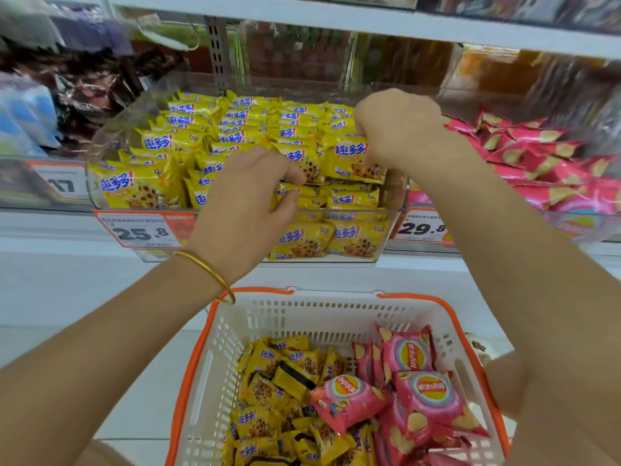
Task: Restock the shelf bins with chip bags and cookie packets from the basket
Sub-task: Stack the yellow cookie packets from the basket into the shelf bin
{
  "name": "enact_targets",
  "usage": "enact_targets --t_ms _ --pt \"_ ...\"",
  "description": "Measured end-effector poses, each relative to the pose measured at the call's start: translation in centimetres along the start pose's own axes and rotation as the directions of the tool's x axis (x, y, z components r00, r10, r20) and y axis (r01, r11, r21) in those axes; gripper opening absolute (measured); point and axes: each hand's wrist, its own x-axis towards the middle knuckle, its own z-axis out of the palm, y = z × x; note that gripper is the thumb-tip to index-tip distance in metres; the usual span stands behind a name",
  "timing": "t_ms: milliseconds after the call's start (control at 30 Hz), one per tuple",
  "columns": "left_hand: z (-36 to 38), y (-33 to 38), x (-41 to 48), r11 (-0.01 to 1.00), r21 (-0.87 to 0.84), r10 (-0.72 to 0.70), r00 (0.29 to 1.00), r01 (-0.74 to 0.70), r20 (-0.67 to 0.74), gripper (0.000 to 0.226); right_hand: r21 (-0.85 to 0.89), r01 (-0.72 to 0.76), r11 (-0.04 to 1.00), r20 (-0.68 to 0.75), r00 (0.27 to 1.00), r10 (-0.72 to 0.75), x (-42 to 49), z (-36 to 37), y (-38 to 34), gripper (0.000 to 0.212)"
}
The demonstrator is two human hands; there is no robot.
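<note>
A clear shelf bin [100, 153] holds several yellow cookie packets [188, 142]. My right hand [396, 129] pinches one yellow cookie packet [349, 156] at the bin's right front. My left hand [248, 193] reaches over the bin's front edge, fingers curled onto packets there. To the right, another clear bin [591, 227] holds pink chip bags [537, 156]. Below, a white basket with an orange rim [228, 334] contains yellow cookie packets [268, 391] on its left and pink chip bags [423, 391] on its right.
Price tags reading 25.8 [141, 232] and 29.8 [423, 228] hang on the shelf front. A bin of dark packets [87, 85] sits at the left. A white shelf board [336, 18] runs overhead. A gold bangle [208, 274] circles my left wrist.
</note>
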Motion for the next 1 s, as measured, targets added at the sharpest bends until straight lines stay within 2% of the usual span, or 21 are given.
enact_targets --t_ms 100,133,200,333,433,533,600,667,733,767,800,833,900,1000 --pt "0.0 -0.3 -0.1 1.0 0.002 0.014 1.0 -0.014 0.021 0.016 -0.05 -0.008 0.999 0.004 1.0 0.008 -0.4 -0.2 -0.9 0.024" --pt "0.0 -0.3 -0.1 1.0 0.0 0.009 1.0 -0.009 0.03 0.018 -0.055 0.009 0.998 0.019 1.0 -0.008 -0.5 -0.1 -1.3 0.025" --pt "-0.1 -0.2 -0.1 1.0 -0.002 -0.006 0.999 0.006 0.047 0.02 -0.079 0.045 0.996 0.04 0.998 -0.042 -0.3 0.6 -1.7 0.012" --pt "0.0 -0.1 -0.2 1.0 -0.006 -0.001 0.998 0.001 0.07 0.021 -0.06 0.067 0.996 -0.052 0.996 -0.07 0.3 2.0 -0.5 0.029" --pt "0.0 -0.4 -0.3 1.0 0.005 0.025 0.997 -0.026 0.074 0.022 -0.035 0.135 0.99 -0.046 0.99 -0.136 0.5 2.6 -0.1 0.027" --pt "-0.3 -0.2 -0.7 0.998 -0.01 0.07 0.996 -0.07 0.051 0.02 -0.013 0.143 0.99 -0.05 0.988 -0.143 -0.2 2.2 0.2 0.023" --pt "-0.8 0.2 -1.5 0.995 -0.038 0.099 0.994 -0.097 0.037 0.02 0.052 0.135 0.99 -0.129 0.983 -0.127 -2.3 1.5 0.3 0.026" --pt "-1.0 0.3 -2.9 0.992 -0.062 0.117 0.991 -0.113 0.06 0.02 0.223 0.183 0.957 -0.284 0.952 -0.116 -6.1 1.7 -0.2 0.028" --pt "-0.9 0.0 -4.7 0.992 -0.061 0.122 0.983 -0.114 0.137 0.02 0.5 0.297 0.813 -0.369 0.923 -0.11 -10.9 2.8 -1.8 0.02" --pt "-0.7 -0.3 -5.7 0.993 -0.055 0.118 0.973 -0.109 0.199 0.021 0.614 0.313 0.725 -0.313 0.939 -0.141 -12.8 4.3 -2.9 0.015" --pt "-0.4 -0.7 -6.8 0.994 -0.047 0.106 0.955 -0.096 0.276 0.023 0.682 0.276 0.677 -0.177 0.961 -0.213 -14.0 6.5 -4.2 0.012" --pt "-0.2 -1.2 -7.7 0.997 -0.033 0.082 0.93 -0.075 0.358 0.026 0.691 0.212 0.691 0.021 0.95 -0.312 -14.6 9.2 -5.7 0.011" --pt "0.4 -2.0 -9.4 0.999 0.026 0.017 0.86 -0.035 0.51 0.035 0.635 0.121 0.763 0.352 0.834 -0.425 -14.9 16.8 -8.5 0.013" --pt "0.8 -2.6 -10.5 0.991 0.125 -0.112 0.785 0.044 0.61 0.037 0.574 0.019 0.819 0.562 0.718 -0.411 -15.0 26.8 -11.7 0.027"
